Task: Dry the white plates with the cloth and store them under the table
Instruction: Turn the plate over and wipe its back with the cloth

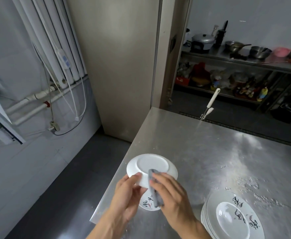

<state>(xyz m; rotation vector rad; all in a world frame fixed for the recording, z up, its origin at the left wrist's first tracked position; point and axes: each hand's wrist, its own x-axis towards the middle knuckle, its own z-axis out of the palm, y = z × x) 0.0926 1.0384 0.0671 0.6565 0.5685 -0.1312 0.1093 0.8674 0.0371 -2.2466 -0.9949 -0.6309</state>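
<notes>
Over the near left corner of the scuffed stainless-steel desk, holds a round white ceramic plate bottom-up and tilted toward the face, clear of the surface, likely to open the foot ring and underside to wiping. Clamps the near rim with the left hand, fingers curled round the edge as a steady anchor. Presses a folded grey cloth onto that same rim with the right hand, fingers close together, pinching cloth against plate. Shows a stack of white plates with black brush lettering just to the right on the desk, face-up and within reach, probably awaiting drying. Cannot place the lettered white rim below the hands: held plate or another. Drying under way by this reading; storing underneath not yet begun.
</notes>
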